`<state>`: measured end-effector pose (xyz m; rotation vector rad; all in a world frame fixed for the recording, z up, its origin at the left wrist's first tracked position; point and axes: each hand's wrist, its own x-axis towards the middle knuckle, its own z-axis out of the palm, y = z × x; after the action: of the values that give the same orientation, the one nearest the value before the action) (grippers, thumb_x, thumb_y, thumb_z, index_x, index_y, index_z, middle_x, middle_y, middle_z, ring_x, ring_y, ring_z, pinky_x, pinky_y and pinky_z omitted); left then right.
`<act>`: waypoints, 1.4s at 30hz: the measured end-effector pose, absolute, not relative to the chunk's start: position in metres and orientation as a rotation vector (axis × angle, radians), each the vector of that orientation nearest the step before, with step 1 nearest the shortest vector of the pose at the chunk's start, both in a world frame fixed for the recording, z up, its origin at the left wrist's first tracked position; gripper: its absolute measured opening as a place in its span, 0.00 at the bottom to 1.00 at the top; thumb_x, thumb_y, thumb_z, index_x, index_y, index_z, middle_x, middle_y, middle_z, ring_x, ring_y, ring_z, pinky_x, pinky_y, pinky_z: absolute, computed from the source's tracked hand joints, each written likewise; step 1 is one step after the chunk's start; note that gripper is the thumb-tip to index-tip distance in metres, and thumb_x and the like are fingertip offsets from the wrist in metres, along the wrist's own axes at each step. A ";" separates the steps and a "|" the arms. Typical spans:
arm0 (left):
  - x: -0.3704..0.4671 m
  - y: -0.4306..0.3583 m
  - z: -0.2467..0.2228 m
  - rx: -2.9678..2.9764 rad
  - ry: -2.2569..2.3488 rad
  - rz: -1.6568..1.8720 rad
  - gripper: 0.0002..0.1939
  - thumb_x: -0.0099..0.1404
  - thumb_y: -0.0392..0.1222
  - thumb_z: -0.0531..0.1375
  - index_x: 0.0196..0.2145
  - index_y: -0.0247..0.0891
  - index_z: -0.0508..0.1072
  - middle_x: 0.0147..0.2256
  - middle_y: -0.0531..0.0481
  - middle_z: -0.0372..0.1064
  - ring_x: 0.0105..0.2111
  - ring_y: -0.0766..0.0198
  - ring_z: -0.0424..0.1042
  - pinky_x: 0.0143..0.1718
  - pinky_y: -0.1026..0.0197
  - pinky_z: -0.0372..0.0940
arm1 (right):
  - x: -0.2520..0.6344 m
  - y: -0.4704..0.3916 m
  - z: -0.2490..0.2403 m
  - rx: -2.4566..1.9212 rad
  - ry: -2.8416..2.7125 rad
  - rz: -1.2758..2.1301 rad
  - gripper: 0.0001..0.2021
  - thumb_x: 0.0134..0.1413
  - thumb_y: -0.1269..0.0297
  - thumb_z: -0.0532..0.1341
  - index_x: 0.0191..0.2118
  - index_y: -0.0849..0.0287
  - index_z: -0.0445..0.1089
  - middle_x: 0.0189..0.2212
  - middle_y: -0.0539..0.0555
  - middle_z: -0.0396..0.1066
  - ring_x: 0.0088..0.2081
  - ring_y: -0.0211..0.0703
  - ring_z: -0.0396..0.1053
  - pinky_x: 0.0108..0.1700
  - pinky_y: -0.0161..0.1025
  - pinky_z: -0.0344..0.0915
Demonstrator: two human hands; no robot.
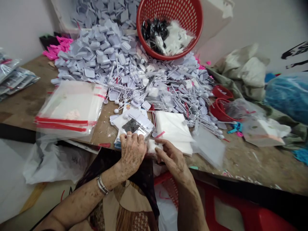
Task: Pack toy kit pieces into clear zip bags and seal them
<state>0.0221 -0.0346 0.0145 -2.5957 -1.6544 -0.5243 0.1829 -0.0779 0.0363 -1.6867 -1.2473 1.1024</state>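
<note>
My left hand point(132, 154) lies over the near edge of a clear plastic bag point(141, 123), its fingers bent and pressed together on it. Inside or on that bag are a black packet point(131, 125) and thin light-lilac sticks. My right hand point(172, 157) pinches a small white packet point(154, 147) with dark print between thumb and fingers, beside the bag's right side. Under the bag, cards with blue edges rest at the table's front edge. A stack of white sheets or bags point(173, 128) sits just right of the bag.
Clear bags with red strips point(69, 109) lie at left. Behind spreads a large heap of lilac plastic parts point(103, 51), with a red basket point(201, 19) holding black and white packets. Small red baskets point(218, 110) and a cut white container point(262, 133) stand at right.
</note>
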 end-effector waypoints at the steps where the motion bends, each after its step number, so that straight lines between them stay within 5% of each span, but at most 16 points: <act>1: 0.022 -0.036 0.016 -2.595 -1.662 -0.521 0.10 0.67 0.43 0.57 0.40 0.33 0.71 0.37 0.40 0.70 0.43 0.45 0.68 0.46 0.41 0.62 | 0.183 -0.078 0.036 -1.676 -1.261 1.105 0.19 0.55 0.53 0.63 0.49 0.56 0.70 0.23 0.47 0.66 0.25 0.40 0.65 0.30 0.36 0.63; 5: 0.023 -0.043 0.015 -2.599 -1.641 -0.435 0.10 0.66 0.41 0.58 0.40 0.30 0.72 0.38 0.38 0.70 0.44 0.44 0.68 0.46 0.40 0.62 | 0.188 -0.085 0.034 -1.679 -1.234 1.054 0.18 0.57 0.55 0.61 0.51 0.55 0.70 0.31 0.50 0.70 0.30 0.41 0.68 0.33 0.37 0.65; 10: 0.024 -0.047 0.005 -2.616 -1.531 -0.435 0.08 0.65 0.30 0.54 0.39 0.31 0.72 0.37 0.39 0.71 0.43 0.47 0.68 0.46 0.42 0.61 | 0.192 -0.092 0.030 -1.710 -1.316 1.022 0.17 0.56 0.56 0.62 0.49 0.54 0.73 0.26 0.48 0.67 0.28 0.42 0.65 0.32 0.37 0.63; 19: 0.018 -0.043 0.002 -2.572 -1.506 -0.718 0.07 0.68 0.33 0.53 0.35 0.34 0.71 0.34 0.43 0.71 0.40 0.50 0.69 0.45 0.46 0.61 | 0.180 -0.077 0.024 -1.518 -1.190 1.094 0.17 0.53 0.59 0.64 0.48 0.55 0.66 0.26 0.45 0.64 0.26 0.38 0.63 0.28 0.35 0.61; 30: 0.020 -0.038 -0.002 -2.558 -1.582 -0.985 0.07 0.69 0.33 0.54 0.33 0.37 0.70 0.32 0.46 0.70 0.39 0.53 0.68 0.48 0.48 0.58 | 0.153 -0.053 -0.001 -1.518 -0.975 0.930 0.20 0.50 0.58 0.67 0.47 0.55 0.61 0.39 0.53 0.71 0.36 0.41 0.71 0.40 0.40 0.69; 42: 0.020 -0.034 -0.006 -2.579 -1.469 -1.129 0.06 0.67 0.32 0.54 0.33 0.37 0.68 0.33 0.46 0.69 0.38 0.54 0.65 0.46 0.49 0.56 | 0.166 -0.044 0.010 -1.495 -1.033 1.167 0.18 0.46 0.58 0.68 0.42 0.56 0.66 0.23 0.43 0.63 0.23 0.35 0.61 0.24 0.34 0.63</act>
<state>0.0201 -0.0341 -0.0057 -2.5787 -1.4686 -1.1292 0.1658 -0.0442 0.0102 -1.4955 -1.0335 1.1673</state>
